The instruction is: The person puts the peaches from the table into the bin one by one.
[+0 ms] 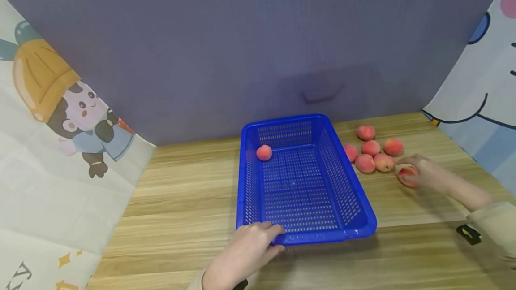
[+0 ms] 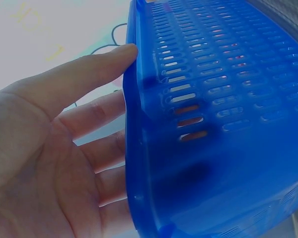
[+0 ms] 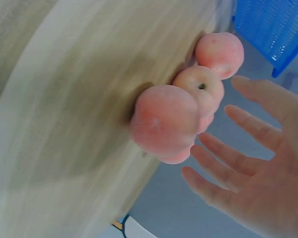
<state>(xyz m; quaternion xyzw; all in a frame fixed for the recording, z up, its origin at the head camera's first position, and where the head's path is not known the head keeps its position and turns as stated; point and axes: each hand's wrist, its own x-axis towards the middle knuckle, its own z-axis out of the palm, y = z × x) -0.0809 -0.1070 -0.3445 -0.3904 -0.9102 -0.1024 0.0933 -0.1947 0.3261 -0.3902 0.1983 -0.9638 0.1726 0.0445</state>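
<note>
My left hand (image 1: 247, 245) holds the near rim of a blue perforated plastic basket (image 1: 318, 237), at its left corner. In the left wrist view the thumb is on one side of the rim and the fingers go behind it. A single peach (image 1: 264, 152) lies inside the basket, toward the far left. To the right, my right hand (image 1: 429, 173) is over a pink-red peach (image 1: 407, 177) and partly covers it. The right wrist view shows this hand's fingers (image 3: 253, 124) spread and extended beside the peaches, with nothing in the palm.
Several more peaches, among them a yellowish one (image 1: 384, 162), lie in a cluster on the wood-grain table (image 1: 181, 200) right of the basket. A grey-purple panel (image 1: 201, 57) rises behind the table. Cartoon-printed sheets (image 1: 60, 169) line both sides.
</note>
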